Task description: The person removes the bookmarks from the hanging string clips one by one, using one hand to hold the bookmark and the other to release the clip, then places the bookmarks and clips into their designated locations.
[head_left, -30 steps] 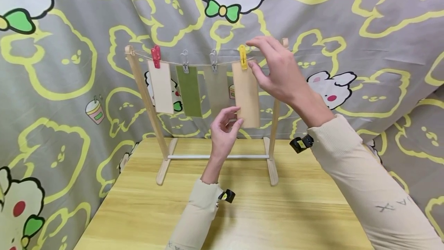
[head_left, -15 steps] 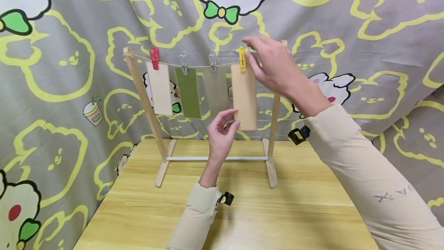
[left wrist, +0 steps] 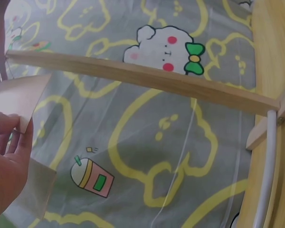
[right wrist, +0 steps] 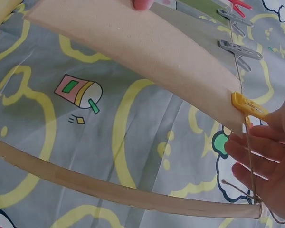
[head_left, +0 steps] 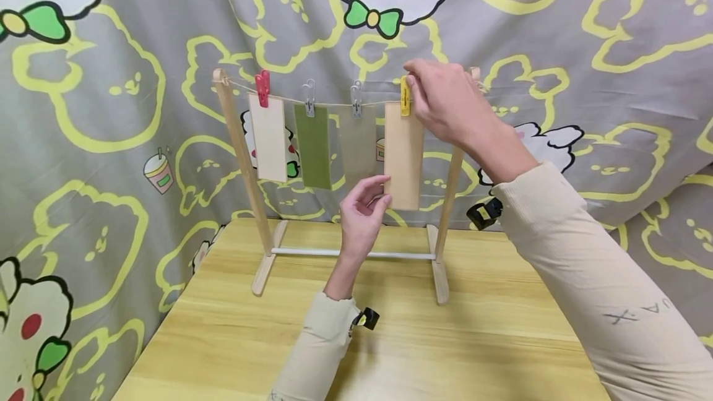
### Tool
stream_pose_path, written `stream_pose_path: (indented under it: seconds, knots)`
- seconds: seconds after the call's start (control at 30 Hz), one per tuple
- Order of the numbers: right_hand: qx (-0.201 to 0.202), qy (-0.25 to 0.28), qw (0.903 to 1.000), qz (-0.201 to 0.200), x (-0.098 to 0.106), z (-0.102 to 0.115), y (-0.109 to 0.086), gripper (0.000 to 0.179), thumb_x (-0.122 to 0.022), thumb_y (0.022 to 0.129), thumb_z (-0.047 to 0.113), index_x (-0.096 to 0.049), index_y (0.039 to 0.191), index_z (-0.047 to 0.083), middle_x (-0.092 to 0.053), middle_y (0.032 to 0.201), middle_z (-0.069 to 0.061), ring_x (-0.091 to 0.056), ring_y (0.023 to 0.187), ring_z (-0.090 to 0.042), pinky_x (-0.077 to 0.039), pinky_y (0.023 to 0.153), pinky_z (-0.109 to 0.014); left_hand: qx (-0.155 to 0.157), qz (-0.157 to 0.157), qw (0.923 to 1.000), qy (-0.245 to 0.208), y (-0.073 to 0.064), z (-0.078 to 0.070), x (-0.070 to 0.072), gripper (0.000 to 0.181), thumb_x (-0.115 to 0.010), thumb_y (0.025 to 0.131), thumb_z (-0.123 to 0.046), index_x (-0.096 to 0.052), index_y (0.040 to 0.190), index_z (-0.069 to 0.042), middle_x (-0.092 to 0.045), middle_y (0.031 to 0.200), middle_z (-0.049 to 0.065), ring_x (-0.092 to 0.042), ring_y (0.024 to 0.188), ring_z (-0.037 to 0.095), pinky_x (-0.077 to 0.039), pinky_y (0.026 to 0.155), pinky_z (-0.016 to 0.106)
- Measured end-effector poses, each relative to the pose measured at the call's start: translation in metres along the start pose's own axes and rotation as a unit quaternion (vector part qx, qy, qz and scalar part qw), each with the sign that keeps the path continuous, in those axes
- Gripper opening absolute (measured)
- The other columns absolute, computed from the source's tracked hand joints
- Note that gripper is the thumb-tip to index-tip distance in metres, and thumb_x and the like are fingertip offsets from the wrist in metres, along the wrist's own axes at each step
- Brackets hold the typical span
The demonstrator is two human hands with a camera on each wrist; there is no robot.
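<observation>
A tan rectangular strip (head_left: 403,159) hangs from a thin string, fixed at its top by a yellow clothespin (head_left: 405,101). My right hand (head_left: 452,107) pinches the clothespin's upper handles; in the right wrist view, the thumb meets the yellow clothespin (right wrist: 247,105) while the other fingers spread beside the string (right wrist: 251,156). Low on the strip, my left hand (head_left: 359,218) pinches its left edge between thumb and fingers. That grip shows again in the left wrist view, where the strip (left wrist: 23,95) bends away from the fingertips.
Left along the string hang a cream strip (head_left: 270,141) under a red clothespin (head_left: 263,88), a green strip (head_left: 313,150) and a grey strip (head_left: 358,147), under grey clothespins. A wooden stand (head_left: 242,159) with a white crossbar (head_left: 312,252) rests on the table (head_left: 234,339). A patterned curtain (head_left: 128,203) hangs behind.
My right hand's fingers have closed from around the yellow clothespin onto its handles. The left hand keeps its pinch on the tan strip. The head view has shifted slightly.
</observation>
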State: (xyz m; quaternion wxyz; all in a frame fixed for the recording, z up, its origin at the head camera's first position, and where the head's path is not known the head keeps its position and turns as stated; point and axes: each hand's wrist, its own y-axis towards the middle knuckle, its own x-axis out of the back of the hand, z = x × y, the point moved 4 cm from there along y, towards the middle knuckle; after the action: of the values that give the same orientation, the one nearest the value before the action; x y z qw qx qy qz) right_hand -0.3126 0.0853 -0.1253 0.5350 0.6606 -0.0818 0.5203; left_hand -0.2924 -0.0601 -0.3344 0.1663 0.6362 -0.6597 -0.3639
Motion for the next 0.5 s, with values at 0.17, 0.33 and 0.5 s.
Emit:
stream_pose_path:
  seconds: [0.17, 0.33, 0.5]
  knots:
    - [-0.014, 0.007, 0.9998, 0.011, -0.0014, 0.001, 0.0018, 0.038, -0.042, 0.111, 0.023, -0.063, 0.13, -0.002, -0.07, 0.113, -0.018, -0.064, 0.095, -0.032, -0.053, 0.084, -0.047, -0.002, 0.001, 1.0, -0.003, 0.0006, 0.0001, 0.0011, 0.033, -0.065, 0.088, 0.021, -0.064, 0.12, 0.014, -0.068, 0.118, 0.029, -0.068, 0.1, 0.02, -0.06, 0.087, 0.032]
    - [-0.022, 0.012, 0.9996, 0.014, -0.0023, 0.0013, 0.004, 0.035, -0.042, 0.11, 0.02, -0.067, 0.122, -0.002, -0.07, 0.108, -0.017, -0.063, 0.091, -0.03, -0.052, 0.082, -0.044, -0.002, -0.002, 1.0, -0.005, 0.0005, -0.0004, 0.0012, 0.034, -0.065, 0.088, 0.02, -0.064, 0.121, 0.014, -0.068, 0.119, 0.029, -0.068, 0.1, 0.019, -0.06, 0.088, 0.034]
    - [-0.024, 0.045, 0.9987, 0.001, -0.0008, -0.002, 0.0029, 0.035, -0.047, 0.108, 0.016, -0.067, 0.129, -0.003, -0.071, 0.117, -0.019, -0.067, 0.1, -0.031, -0.055, 0.089, -0.045, 0.002, -0.002, 1.0, -0.002, 0.0005, 0.0006, 0.0013, 0.035, -0.065, 0.087, 0.021, -0.064, 0.121, 0.014, -0.067, 0.121, 0.029, -0.068, 0.102, 0.018, -0.06, 0.089, 0.035]
